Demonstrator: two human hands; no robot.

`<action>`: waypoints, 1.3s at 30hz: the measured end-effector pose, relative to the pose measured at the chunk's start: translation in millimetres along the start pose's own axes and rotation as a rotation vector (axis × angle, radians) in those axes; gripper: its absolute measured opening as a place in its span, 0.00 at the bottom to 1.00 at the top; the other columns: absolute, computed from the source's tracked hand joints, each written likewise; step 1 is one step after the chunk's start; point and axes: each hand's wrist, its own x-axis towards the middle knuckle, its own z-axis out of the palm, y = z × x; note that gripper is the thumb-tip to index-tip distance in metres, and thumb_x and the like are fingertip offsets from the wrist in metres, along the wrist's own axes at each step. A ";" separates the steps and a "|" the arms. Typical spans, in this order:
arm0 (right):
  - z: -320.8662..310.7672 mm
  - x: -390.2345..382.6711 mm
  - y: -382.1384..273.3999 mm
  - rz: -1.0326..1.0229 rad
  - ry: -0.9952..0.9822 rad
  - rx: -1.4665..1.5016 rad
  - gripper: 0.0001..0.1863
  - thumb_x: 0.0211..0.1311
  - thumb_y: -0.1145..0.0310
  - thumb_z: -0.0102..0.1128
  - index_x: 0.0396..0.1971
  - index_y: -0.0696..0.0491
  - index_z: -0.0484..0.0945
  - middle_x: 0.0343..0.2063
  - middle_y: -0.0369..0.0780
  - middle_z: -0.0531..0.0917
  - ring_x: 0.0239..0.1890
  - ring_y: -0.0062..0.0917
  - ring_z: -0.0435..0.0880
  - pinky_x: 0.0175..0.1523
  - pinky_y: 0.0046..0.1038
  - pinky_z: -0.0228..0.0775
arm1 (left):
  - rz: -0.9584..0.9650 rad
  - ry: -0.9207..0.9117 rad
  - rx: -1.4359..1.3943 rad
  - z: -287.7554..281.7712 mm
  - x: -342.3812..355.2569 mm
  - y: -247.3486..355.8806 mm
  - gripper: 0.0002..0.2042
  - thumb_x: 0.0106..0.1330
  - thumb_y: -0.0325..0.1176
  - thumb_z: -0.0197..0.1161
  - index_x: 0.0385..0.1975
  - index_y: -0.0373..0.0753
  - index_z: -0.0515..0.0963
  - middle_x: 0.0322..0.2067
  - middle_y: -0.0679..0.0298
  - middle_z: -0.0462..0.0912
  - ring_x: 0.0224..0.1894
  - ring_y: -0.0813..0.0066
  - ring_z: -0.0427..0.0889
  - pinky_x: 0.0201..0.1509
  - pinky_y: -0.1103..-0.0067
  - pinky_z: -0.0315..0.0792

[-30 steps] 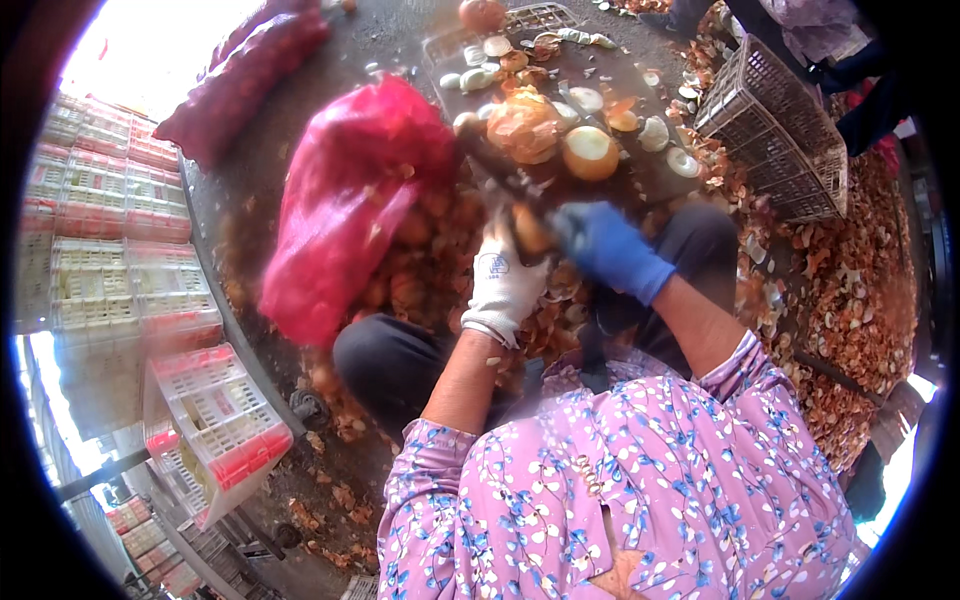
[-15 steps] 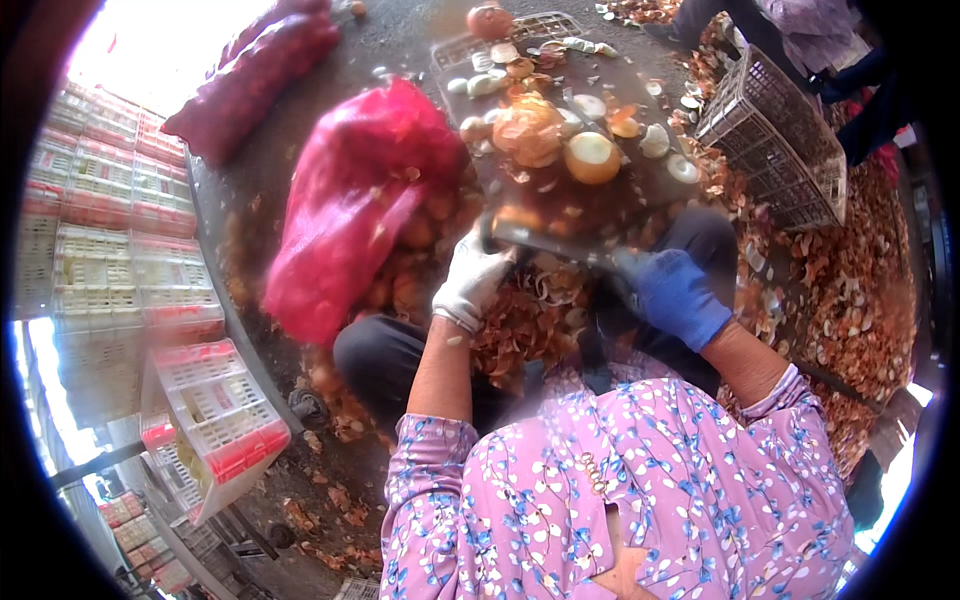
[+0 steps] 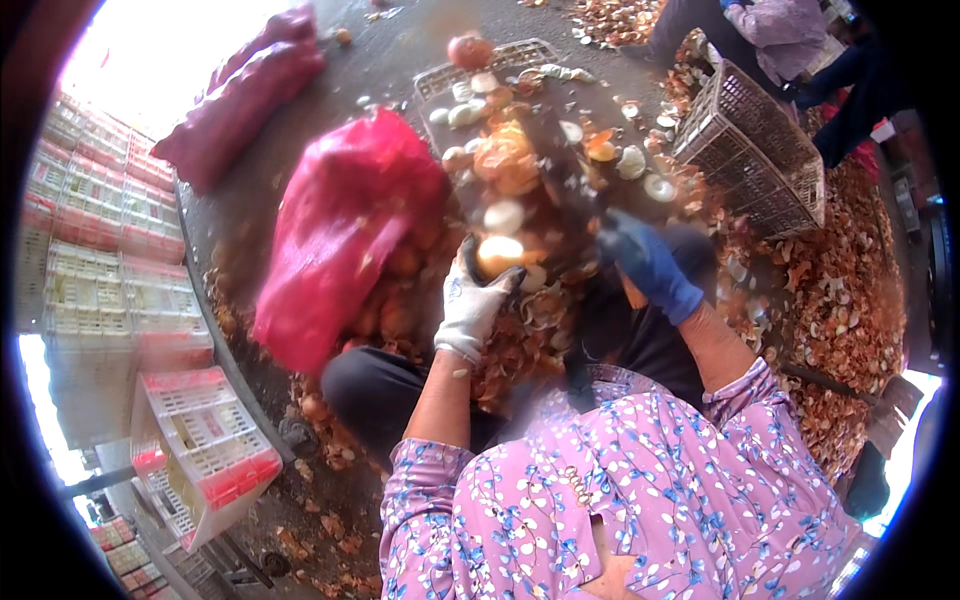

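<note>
My left hand [image 3: 472,305], in a white glove, grips a pale peeled onion [image 3: 500,255] from below, over my lap. My right hand [image 3: 648,268], in a blue glove, is just to the right of the onion, fingers closed around a knife. The dark blade [image 3: 556,160] is blurred and points up and away. Beyond the hands, peeled and cut onions [image 3: 505,165] lie in a heap on the ground. Left of my left hand lies a red mesh sack [image 3: 340,235], with brown onions spilling out at its open end.
A grey wire-like basket [image 3: 760,150] stands at the right, a flat crate [image 3: 500,58] with an onion at the back. Onion skins [image 3: 850,310] cover the ground on the right. A second red sack [image 3: 240,100] and stacked red-and-white crates [image 3: 90,260] are on the left. Another person [image 3: 775,30] sits at top right.
My left hand has taken up a pale onion and holds it higher. My right hand swung out to the right with the knife and has come back up beside the onion.
</note>
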 end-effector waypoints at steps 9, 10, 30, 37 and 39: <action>-70.8 76.5 82.7 0.014 0.305 -0.796 0.23 0.57 0.65 0.56 0.55 0.52 0.71 0.32 0.55 0.82 0.35 0.51 0.82 0.41 0.41 0.76 | 0.109 0.050 0.231 7.4 2.0 9.1 0.35 0.49 0.37 0.78 0.57 0.33 0.71 0.51 0.52 0.76 0.51 0.63 0.79 0.56 0.73 0.73; -73.9 83.3 90.3 0.006 0.272 -0.760 0.24 0.57 0.64 0.57 0.56 0.51 0.71 0.32 0.55 0.82 0.35 0.51 0.82 0.41 0.42 0.76 | 0.102 0.041 0.286 6.8 1.6 16.4 0.35 0.49 0.36 0.78 0.57 0.32 0.71 0.51 0.53 0.77 0.51 0.66 0.79 0.56 0.74 0.73; -27.1 95.4 54.6 0.212 -0.011 -1.150 0.28 0.58 0.59 0.50 0.60 0.49 0.70 0.51 0.54 0.78 0.53 0.46 0.79 0.55 0.41 0.71 | -0.122 0.033 -0.303 1.3 7.2 -7.3 0.21 0.58 0.28 0.72 0.51 0.36 0.75 0.40 0.65 0.81 0.39 0.80 0.78 0.41 0.83 0.74; -57.4 56.6 100.1 0.239 0.302 0.029 0.14 0.64 0.57 0.57 0.37 0.53 0.78 0.29 0.36 0.81 0.32 0.21 0.77 0.37 0.26 0.71 | -0.248 -0.087 -0.443 6.2 11.7 -8.0 0.19 0.59 0.30 0.71 0.50 0.38 0.76 0.40 0.62 0.81 0.36 0.74 0.81 0.32 0.79 0.77; -25.3 25.5 59.8 0.258 0.042 0.831 0.12 0.63 0.62 0.58 0.43 0.50 0.75 0.31 0.34 0.79 0.33 0.20 0.78 0.39 0.24 0.73 | -0.272 -0.040 -0.429 -8.0 8.8 -12.5 0.20 0.58 0.27 0.71 0.51 0.38 0.76 0.41 0.62 0.81 0.38 0.72 0.82 0.35 0.77 0.80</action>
